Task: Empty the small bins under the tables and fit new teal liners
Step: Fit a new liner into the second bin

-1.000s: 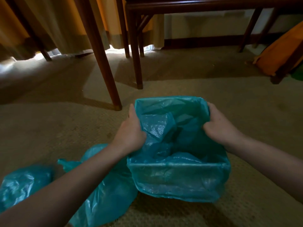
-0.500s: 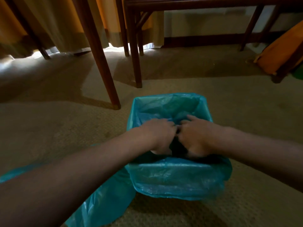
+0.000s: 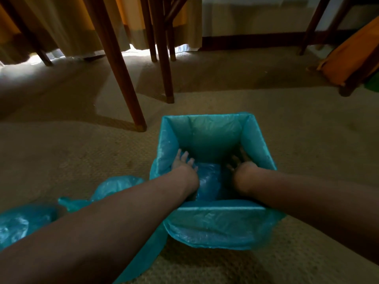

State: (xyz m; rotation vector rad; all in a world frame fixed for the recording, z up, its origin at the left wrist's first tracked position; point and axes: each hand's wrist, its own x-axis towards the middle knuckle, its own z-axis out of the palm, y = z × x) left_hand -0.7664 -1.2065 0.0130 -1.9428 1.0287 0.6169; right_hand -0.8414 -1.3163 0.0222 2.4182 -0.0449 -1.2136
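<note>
A small square bin stands on the carpet in front of me, wrapped inside and over its rim by a teal liner. Both my hands are down inside it. My left hand presses flat against the liner at the left inner wall, fingers spread. At the right inner wall my right hand does the same, fingers apart. Neither hand grips anything. The liner's loose edge hangs over the near side of the bin.
Teal plastic bags lie on the carpet left of the bin, partly under my left forearm. Wooden table and chair legs stand just beyond. Curtains hang at the back left. An orange object leans at the far right.
My hands went from the bin's side rims to its middle, then down inside and apart to the inner walls. The crumpled liner now lies smooth against the walls.
</note>
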